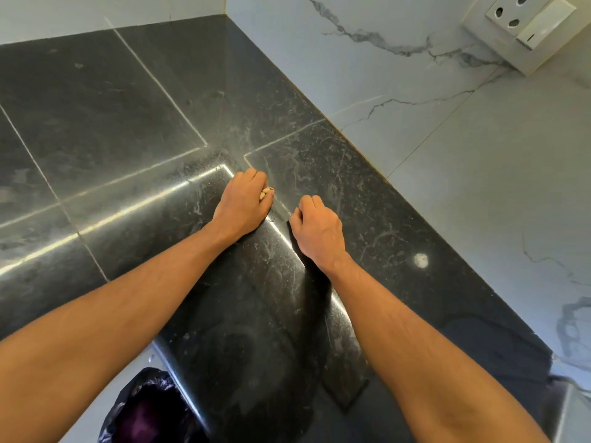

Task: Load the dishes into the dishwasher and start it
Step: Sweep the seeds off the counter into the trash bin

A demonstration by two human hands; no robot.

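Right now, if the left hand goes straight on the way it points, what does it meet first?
Probably the marble wall: the left hand, holding small pale bits, points across bare countertop toward it; nothing shows between.

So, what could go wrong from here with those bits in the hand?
The small pale bits pinched in the left hand could slip from its fingers onto the dark countertop before reaching the black-lined bin below the edge. No dishes or dishwasher are in view, so loading may be delayed.
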